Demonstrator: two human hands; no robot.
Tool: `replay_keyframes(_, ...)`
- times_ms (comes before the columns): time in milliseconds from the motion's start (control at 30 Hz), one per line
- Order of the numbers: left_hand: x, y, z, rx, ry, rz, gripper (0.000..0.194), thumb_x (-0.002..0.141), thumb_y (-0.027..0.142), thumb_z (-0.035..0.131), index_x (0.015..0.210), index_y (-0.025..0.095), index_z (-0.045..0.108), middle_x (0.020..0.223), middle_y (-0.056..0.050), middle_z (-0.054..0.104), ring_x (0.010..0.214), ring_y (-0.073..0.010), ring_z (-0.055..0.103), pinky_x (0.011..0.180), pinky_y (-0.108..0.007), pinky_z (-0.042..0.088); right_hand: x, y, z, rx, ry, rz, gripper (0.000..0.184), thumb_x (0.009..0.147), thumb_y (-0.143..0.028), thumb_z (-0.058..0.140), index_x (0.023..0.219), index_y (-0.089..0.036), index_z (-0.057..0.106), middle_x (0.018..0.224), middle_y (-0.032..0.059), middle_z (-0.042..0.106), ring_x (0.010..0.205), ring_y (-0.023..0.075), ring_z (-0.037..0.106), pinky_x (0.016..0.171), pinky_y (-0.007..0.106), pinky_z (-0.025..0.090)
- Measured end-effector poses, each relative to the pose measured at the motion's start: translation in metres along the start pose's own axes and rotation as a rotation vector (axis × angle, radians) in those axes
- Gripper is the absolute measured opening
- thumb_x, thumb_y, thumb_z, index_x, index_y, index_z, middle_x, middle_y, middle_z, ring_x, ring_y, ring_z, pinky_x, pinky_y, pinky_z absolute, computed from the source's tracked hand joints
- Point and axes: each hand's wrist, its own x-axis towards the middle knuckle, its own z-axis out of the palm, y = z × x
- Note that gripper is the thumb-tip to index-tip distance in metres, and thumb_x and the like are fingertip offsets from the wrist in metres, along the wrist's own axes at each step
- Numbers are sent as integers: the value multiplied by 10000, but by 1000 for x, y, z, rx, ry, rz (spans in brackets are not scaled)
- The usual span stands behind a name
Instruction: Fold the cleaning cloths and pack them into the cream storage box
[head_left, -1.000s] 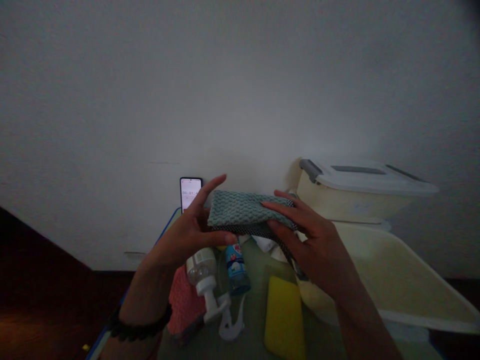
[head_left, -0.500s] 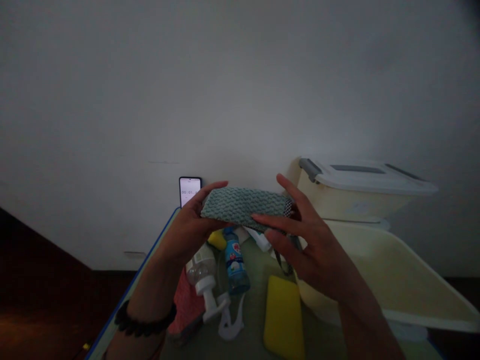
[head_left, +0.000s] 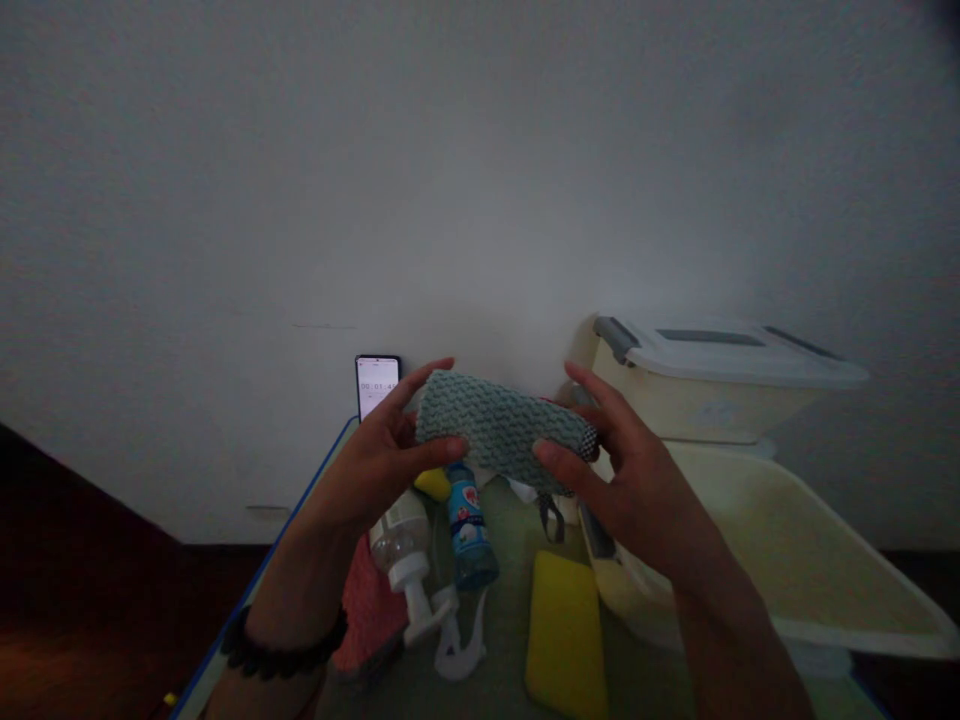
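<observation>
Head view, clock positions taken from the centre of the folded cloth (head_left: 499, 425). Your left hand (head_left: 371, 455) is at 9 o'clock, a dark bead bracelet (head_left: 285, 645) on its wrist; it pinches the cloth's left end, thumb on the near face, fingers behind. At 10 o'clock, the phone (head_left: 379, 382) stands upright with a timer on screen. At 7 o'clock lies a pink cloth (head_left: 373, 610), partly under a clear pump bottle (head_left: 401, 545) with a white head. A yellow item (head_left: 433, 485), mostly hidden, is just beside the blue-labelled bottle (head_left: 471, 530), between 6 and 7 o'clock; a white curved plastic piece (head_left: 459, 645) lies nearer you. The folded cloth is blue-green, textured, raised above the green tabletop (head_left: 502, 600) and tilted down to the right, a dark loop (head_left: 553, 520) hanging at 5 o'clock. A yellow sponge (head_left: 566, 635) lies between 5 and 6 o'clock. Your right hand (head_left: 637, 485) grips the right end from 4 o'clock, thumb in front, index finger raised clear. The cream bin (head_left: 697, 405), with white lid (head_left: 750, 355), is at 3 o'clock; its lower cream tub (head_left: 780, 550) is open at 4 o'clock.
</observation>
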Motion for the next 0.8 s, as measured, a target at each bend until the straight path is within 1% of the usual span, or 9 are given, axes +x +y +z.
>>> replay_keyframes(67,0,1,1,2,27,7,681,632,45,764,1243,203,509,989,-33,693,880,-169,673,779,-241,536,1,0,-1,18,3,44,714,720,-456,692,1331,-214,413,1088,83,606,932,207,605,821,374,512)
replay_keyframes(133,0,1,2,11,34,20,571,625,46,764,1150,171,576,970,-41,702,886,-180,672,789,-255,533,2,0,-2,112,-45,68,602,693,-418,730,1218,-233,501,1107,60,600,978,192,590,842,338,501)
replay_keyframes(233,0,0,3,23,37,36,374,641,89,760,992,135,639,947,-67,714,909,-215,667,817,-309,529,3,-1,-2,347,-139,73,313,725,-316,722,988,-229,576,936,0,637,883,134,610,773,253,509)
replay_keyframes(300,0,0,4,42,61,34,313,641,118,766,932,129,653,920,-73,722,896,-219,668,806,-313,530,3,-2,1,496,-117,51,177,763,-248,687,905,-229,582,838,-32,642,800,97,613,709,205,507)
replay_keyframes(400,-2,3,5,119,34,2,268,626,141,782,869,137,671,835,-46,731,800,-185,675,741,-272,538,1,-5,6,669,-6,14,162,784,-201,666,919,-239,584,844,-43,680,781,81,626,692,186,508)
replay_keyframes(500,-7,9,10,252,-56,-63,246,609,147,795,830,152,685,778,-16,728,725,-161,668,692,-255,543,-1,-7,3,767,55,50,237,755,-213,700,960,-234,583,925,-13,722,827,112,662,745,238,535)
replay_keyframes(633,-13,5,26,339,-144,-84,249,654,187,777,884,200,685,814,3,730,785,-182,680,722,-282,551,-3,-9,-23,677,71,54,282,716,-205,724,974,-211,610,954,19,734,863,158,683,780,309,562)
replay_keyframes(733,-14,-8,42,358,-256,-79,309,750,251,708,1052,238,644,987,-22,722,959,-211,661,863,-334,520,-4,-9,-55,517,103,26,258,727,-209,708,972,-208,626,936,15,737,844,157,690,764,315,574)
replay_keyframes(800,-14,-18,53,406,-303,-52,395,800,303,653,1181,261,560,1124,-45,677,1035,-222,631,916,-366,494,-4,-7,-75,436,101,38,259,738,-228,699,986,-203,628,912,14,738,807,152,693,733,310,579)
